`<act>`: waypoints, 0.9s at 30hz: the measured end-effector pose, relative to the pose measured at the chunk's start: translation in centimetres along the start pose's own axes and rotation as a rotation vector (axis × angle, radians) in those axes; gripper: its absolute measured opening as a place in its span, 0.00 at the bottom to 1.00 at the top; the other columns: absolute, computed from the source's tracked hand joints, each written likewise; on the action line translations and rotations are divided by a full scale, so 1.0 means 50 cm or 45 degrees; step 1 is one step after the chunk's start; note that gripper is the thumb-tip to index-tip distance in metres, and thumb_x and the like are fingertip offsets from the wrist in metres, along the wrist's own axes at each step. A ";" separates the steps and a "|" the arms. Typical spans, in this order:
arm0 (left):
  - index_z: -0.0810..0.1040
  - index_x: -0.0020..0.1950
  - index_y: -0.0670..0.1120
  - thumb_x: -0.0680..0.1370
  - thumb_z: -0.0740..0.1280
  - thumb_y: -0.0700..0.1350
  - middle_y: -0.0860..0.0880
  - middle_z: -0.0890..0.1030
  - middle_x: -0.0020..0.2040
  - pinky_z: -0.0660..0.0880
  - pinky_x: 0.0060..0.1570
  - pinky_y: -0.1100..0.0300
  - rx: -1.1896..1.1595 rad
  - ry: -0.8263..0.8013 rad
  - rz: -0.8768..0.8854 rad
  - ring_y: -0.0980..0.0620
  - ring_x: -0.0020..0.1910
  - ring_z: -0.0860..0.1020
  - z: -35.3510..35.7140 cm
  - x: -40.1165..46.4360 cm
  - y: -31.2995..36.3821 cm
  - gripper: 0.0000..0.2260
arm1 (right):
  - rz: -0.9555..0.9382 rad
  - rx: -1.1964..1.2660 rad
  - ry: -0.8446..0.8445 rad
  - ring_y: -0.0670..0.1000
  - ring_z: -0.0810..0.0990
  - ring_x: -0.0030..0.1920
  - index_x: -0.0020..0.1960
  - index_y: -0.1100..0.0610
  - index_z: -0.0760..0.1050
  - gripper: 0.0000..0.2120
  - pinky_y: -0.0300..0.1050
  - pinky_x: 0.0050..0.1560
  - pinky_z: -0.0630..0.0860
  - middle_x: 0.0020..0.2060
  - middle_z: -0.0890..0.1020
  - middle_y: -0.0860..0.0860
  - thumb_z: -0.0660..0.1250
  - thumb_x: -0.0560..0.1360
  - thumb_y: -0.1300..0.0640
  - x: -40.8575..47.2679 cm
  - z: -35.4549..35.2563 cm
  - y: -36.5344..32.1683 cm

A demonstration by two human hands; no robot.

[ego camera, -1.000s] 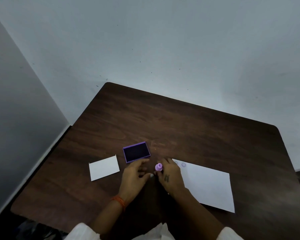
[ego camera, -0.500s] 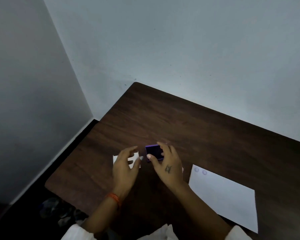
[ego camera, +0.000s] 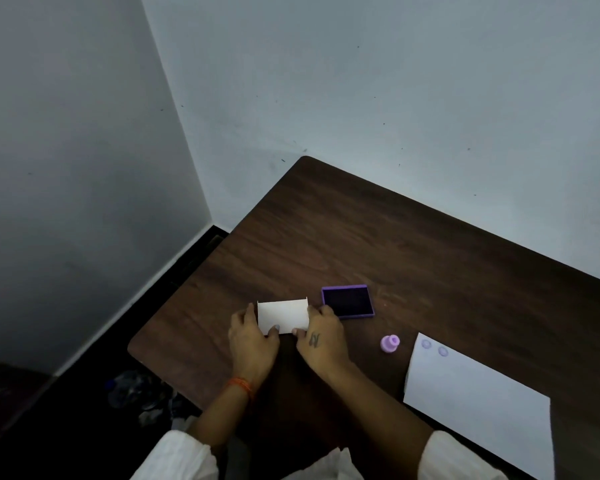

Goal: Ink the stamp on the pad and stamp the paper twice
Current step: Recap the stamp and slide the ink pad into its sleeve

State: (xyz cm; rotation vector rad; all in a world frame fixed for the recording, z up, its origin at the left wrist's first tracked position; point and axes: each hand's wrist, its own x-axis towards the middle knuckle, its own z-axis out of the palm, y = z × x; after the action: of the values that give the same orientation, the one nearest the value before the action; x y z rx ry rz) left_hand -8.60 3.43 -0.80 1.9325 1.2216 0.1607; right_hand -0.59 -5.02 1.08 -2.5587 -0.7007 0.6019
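A small purple stamp stands on the dark wooden table, with no hand on it. To its right lies the white paper, which bears two purple round marks near its top left corner. The open purple ink pad sits behind my right hand. A white lid is gripped from both sides: my left hand holds its left edge and my right hand holds its right edge, just left of the pad.
The table's left edge and rounded near corner lie close to my left hand. Past that edge is dark floor with some clutter. Pale walls meet in a corner behind the table.
My right hand has let go of the stamp, which now stands alone by the paper. Both hands moved left and took hold of the white lid. The camera turned left.
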 end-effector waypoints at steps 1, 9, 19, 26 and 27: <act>0.65 0.70 0.40 0.72 0.70 0.43 0.38 0.68 0.66 0.68 0.65 0.46 0.003 -0.006 -0.005 0.39 0.63 0.69 0.001 0.000 0.002 0.28 | 0.007 0.002 0.005 0.54 0.71 0.62 0.67 0.59 0.65 0.25 0.46 0.62 0.71 0.63 0.71 0.57 0.67 0.74 0.55 0.001 0.003 -0.002; 0.68 0.68 0.41 0.73 0.69 0.43 0.39 0.69 0.66 0.69 0.65 0.46 -0.085 0.023 -0.019 0.40 0.64 0.68 0.002 -0.008 0.029 0.24 | 0.037 0.125 0.167 0.52 0.72 0.61 0.66 0.57 0.67 0.21 0.44 0.61 0.71 0.62 0.73 0.55 0.65 0.74 0.58 -0.014 -0.008 0.008; 0.69 0.67 0.41 0.74 0.69 0.41 0.42 0.69 0.66 0.70 0.65 0.50 -0.199 -0.019 0.125 0.44 0.64 0.70 0.044 -0.029 0.135 0.23 | 0.161 0.339 0.486 0.55 0.77 0.56 0.61 0.60 0.74 0.16 0.47 0.57 0.75 0.58 0.77 0.57 0.67 0.73 0.61 -0.005 -0.088 0.069; 0.69 0.67 0.40 0.74 0.67 0.40 0.41 0.70 0.66 0.65 0.66 0.53 -0.169 -0.140 0.153 0.44 0.66 0.68 0.103 -0.052 0.162 0.22 | 0.273 0.340 0.496 0.55 0.77 0.54 0.57 0.58 0.75 0.13 0.45 0.54 0.75 0.56 0.80 0.57 0.68 0.73 0.58 0.002 -0.116 0.130; 0.69 0.67 0.40 0.74 0.67 0.40 0.41 0.70 0.66 0.65 0.66 0.53 -0.163 -0.151 0.137 0.44 0.65 0.68 0.108 -0.054 0.162 0.22 | 0.303 0.338 0.479 0.55 0.78 0.54 0.57 0.58 0.75 0.14 0.46 0.54 0.75 0.56 0.80 0.56 0.69 0.73 0.58 0.003 -0.116 0.134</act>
State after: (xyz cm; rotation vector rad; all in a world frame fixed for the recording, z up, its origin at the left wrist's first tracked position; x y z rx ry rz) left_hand -1.70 -3.34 2.11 1.8690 1.0067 0.1738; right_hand 4.96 -11.79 2.49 -2.4197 -0.1761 0.2489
